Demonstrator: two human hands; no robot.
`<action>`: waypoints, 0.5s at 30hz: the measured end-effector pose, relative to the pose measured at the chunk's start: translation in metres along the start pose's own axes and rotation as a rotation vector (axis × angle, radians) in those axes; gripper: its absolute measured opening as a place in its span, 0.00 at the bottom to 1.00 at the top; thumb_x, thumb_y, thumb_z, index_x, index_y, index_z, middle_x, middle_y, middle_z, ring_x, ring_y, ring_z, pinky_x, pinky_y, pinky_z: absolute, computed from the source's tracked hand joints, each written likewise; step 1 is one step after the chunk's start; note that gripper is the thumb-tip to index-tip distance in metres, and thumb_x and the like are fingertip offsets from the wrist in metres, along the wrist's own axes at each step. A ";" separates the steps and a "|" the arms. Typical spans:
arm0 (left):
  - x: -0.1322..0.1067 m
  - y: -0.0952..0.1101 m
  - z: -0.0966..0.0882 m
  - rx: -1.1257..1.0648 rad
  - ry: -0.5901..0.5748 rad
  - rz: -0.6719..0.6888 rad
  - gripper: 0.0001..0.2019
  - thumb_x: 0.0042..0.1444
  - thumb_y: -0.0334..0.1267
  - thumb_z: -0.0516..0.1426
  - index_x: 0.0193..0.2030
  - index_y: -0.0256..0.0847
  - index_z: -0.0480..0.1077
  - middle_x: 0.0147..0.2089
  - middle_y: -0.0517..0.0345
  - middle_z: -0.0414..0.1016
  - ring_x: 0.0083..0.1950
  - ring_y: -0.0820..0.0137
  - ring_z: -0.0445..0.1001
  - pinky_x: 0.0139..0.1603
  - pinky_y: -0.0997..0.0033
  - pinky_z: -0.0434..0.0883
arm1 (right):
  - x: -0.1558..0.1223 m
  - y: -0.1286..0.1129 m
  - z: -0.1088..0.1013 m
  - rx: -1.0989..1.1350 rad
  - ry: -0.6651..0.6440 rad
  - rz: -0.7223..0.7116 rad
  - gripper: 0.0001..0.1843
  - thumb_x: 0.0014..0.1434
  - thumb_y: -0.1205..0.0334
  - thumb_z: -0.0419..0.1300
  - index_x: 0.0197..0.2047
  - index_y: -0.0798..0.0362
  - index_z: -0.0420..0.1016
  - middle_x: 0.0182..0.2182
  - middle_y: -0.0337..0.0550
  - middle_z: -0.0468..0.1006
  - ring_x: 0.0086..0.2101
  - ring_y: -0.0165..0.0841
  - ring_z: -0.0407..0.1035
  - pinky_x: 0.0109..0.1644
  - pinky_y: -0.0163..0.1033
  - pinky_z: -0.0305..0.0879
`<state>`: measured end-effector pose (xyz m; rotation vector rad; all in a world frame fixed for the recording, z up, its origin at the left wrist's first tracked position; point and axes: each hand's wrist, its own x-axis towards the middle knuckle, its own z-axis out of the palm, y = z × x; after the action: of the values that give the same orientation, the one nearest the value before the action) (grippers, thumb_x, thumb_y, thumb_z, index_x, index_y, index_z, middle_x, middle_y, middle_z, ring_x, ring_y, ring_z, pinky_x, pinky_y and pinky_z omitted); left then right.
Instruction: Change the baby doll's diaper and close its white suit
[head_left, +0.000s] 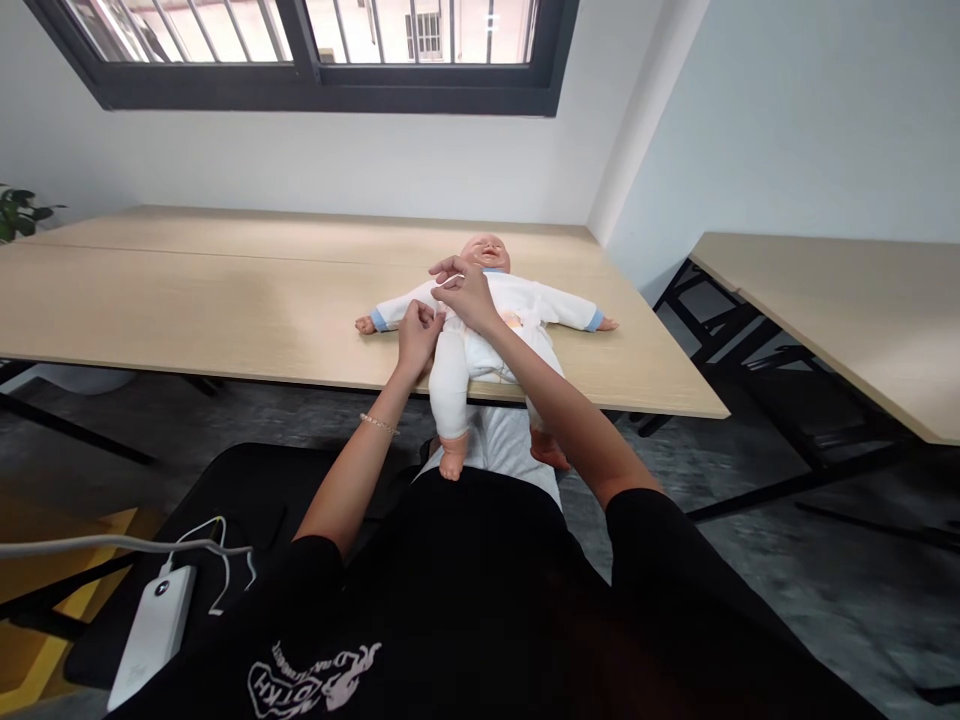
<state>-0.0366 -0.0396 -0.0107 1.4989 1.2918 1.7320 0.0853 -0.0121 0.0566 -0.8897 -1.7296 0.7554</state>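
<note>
A baby doll [487, 252] lies on its back on the light wooden table [300, 300], its head away from me and its arms spread. It wears a white top with blue cuffs [576, 303] and white leggings [450, 375]. Its bare feet hang past the near table edge, above my lap. At the doll's waist, my left hand [418, 338] is closed, its fingertips pinching at the clothing. Above the doll's chest, my right hand [466, 296] has bent fingers close to the thumb. Whatever lies between those fingertips is too small to make out.
A second table [840, 310] stands to the right, with dark folded legs beneath. On a black chair [255, 480] at lower left rests a white power bank [154, 635] with cables. A wall and a dark-framed window [315, 85] are behind the table.
</note>
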 end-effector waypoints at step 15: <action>-0.007 0.017 0.003 -0.146 -0.149 0.153 0.05 0.65 0.39 0.62 0.43 0.41 0.79 0.47 0.51 0.77 0.52 0.64 0.75 0.63 0.66 0.68 | -0.035 -0.008 -0.007 -0.275 0.278 -0.031 0.15 0.58 0.75 0.49 0.44 0.53 0.71 0.48 0.48 0.73 0.43 0.34 0.69 0.50 0.39 0.71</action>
<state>-0.0286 -0.0521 0.0010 1.6423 0.9767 1.7301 0.0984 -0.0455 0.0478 -1.0955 -1.6150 0.3570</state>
